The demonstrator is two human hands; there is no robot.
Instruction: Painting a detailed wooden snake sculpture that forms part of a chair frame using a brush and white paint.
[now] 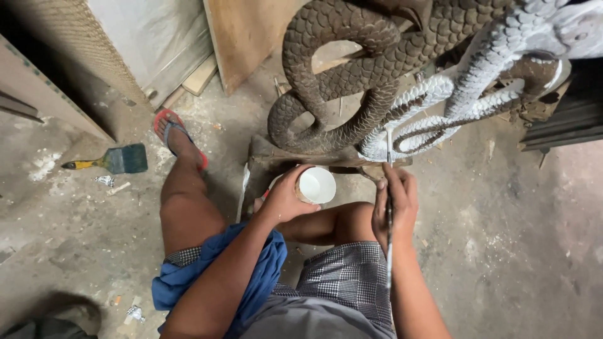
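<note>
My left hand [284, 196] grips a small cup of white paint [316, 185], held just above my knee. My right hand [394, 204] holds a thin long-handled paintbrush [389, 188] upright, its tip touching the lower coil of a carved scaly snake sculpture [352, 81]. The sculpture's left coils are bare brown; its right coils [477, 81] are coated white. I sit low on the floor with both knees bent, a blue cloth [251, 276] across my lap.
A wide flat brush [116, 160] with a yellow handle lies on the dusty concrete floor at left. My foot in a red sandal [179, 135] rests nearby. Boards and panels [245, 37] lean at the back. Dark slats [565, 119] stand at right.
</note>
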